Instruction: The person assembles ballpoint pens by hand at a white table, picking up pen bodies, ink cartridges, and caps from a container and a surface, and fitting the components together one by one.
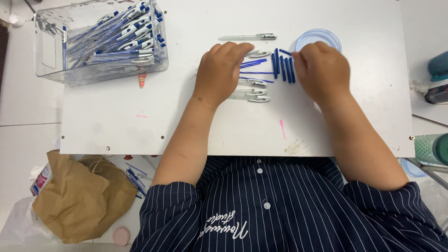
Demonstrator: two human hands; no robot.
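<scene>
Two hands work pen parts on a white surface (116, 116): left hand (221, 70) curls over barrels (254, 91), right hand (322, 70) pinches blue caps (284, 67). A nudge could roll loose caps away.

Bare white board (326, 126) near the body, clear bin (100, 42) blocking far left, blue dish (317, 36) far right.

hands (219, 70): 2 | clear bin (51, 51): 1 | blue dish (317, 37): 1 (pens uncountable)
</scene>
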